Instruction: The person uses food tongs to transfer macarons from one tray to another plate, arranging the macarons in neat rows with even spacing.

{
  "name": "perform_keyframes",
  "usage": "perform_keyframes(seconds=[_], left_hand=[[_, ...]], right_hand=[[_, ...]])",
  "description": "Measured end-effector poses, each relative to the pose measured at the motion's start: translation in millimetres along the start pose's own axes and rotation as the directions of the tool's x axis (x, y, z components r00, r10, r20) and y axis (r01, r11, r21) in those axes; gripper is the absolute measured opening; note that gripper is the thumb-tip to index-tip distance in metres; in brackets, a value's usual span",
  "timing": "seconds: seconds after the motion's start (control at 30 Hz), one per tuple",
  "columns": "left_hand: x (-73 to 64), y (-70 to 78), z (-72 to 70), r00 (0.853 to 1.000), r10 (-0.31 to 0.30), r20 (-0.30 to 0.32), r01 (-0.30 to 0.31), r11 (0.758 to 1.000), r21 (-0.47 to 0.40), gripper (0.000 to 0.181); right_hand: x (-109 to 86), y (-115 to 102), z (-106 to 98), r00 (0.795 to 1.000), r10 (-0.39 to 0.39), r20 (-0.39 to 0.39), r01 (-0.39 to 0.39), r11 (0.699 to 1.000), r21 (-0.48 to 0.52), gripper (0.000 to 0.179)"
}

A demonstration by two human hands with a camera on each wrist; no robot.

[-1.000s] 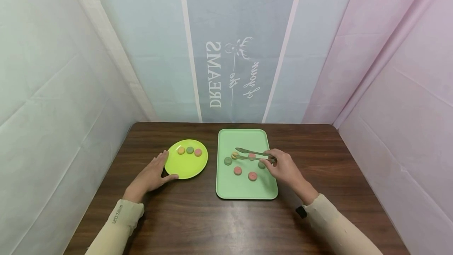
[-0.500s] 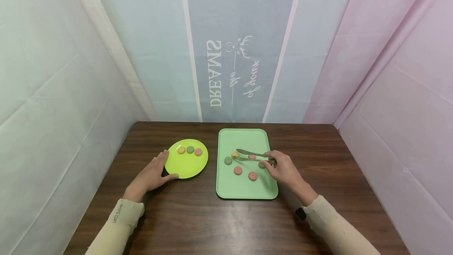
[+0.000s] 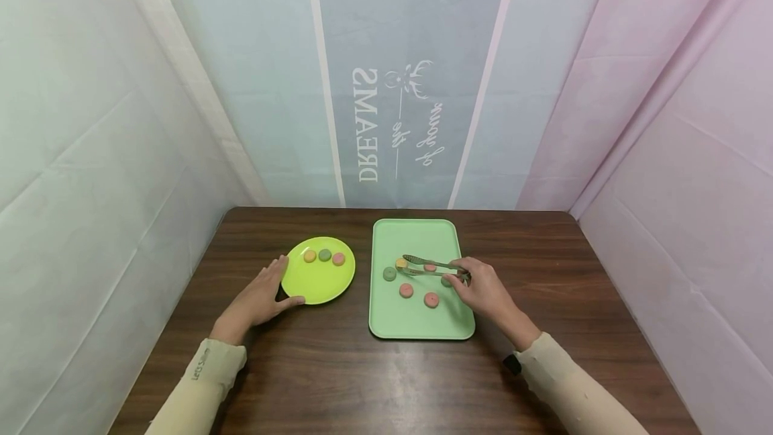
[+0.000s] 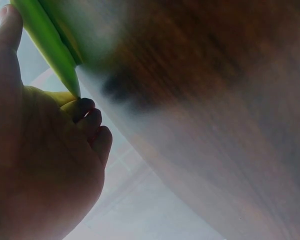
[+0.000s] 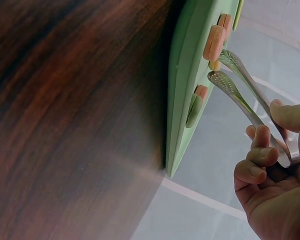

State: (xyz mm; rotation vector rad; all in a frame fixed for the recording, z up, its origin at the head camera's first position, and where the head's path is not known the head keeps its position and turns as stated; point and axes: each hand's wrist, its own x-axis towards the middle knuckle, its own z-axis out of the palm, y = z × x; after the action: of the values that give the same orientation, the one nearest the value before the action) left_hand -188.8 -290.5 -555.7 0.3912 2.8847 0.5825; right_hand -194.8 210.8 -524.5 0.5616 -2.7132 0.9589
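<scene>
My right hand (image 3: 488,291) holds metal tongs (image 5: 240,97) near their joined end, thumb on one arm and fingers on the other. The perforated tips stand apart over the green tray, one on each side of a yellow macaron (image 3: 401,264). Beneath the tongs' arms lies a partly covered pink macaron (image 3: 430,267). A green macaron (image 3: 446,281) is half hidden by the right hand. My left hand (image 3: 256,299) rests against the lime plate (image 3: 317,287), straight fingers along its left side and thumb at its near rim. On that plate, yellow, green and pink macarons (image 3: 339,259) form a row.
The green tray (image 3: 417,324) also bears a green macaron (image 3: 389,274) at its left and two pink macarons (image 3: 431,300) nearer its front. Both dishes stand on a dark wooden table (image 3: 338,381), with fabric curtains (image 3: 278,86) behind and at the sides.
The tongs' tips have shifted slightly about the yellow macaron; the near one has moved from across it to its near side. The left hand has stayed at the plate.
</scene>
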Motion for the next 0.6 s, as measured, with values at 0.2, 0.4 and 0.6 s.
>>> perform_keyframes(seconds=[0.2,0.4,0.6], left_hand=[[0.5,1.4,-4.4,1.0,-0.006,0.012,0.006,1.0,-0.008,0.117],[1.5,2.0,-7.5,1.0,-0.007,0.02,0.007,1.0,-0.008,0.116],[2.6,2.1,-9.7,1.0,-0.007,0.026,0.007,1.0,-0.003,0.116]], right_hand=[[2.7,-0.1,-0.4,1.0,0.01,0.008,-0.01,1.0,-0.003,0.026],[5.1,-1.1,-1.6,1.0,0.022,0.012,-0.022,1.0,-0.001,0.025],[6.8,-1.9,-2.8,0.999,0.029,0.017,-0.029,1.0,0.003,0.025]])
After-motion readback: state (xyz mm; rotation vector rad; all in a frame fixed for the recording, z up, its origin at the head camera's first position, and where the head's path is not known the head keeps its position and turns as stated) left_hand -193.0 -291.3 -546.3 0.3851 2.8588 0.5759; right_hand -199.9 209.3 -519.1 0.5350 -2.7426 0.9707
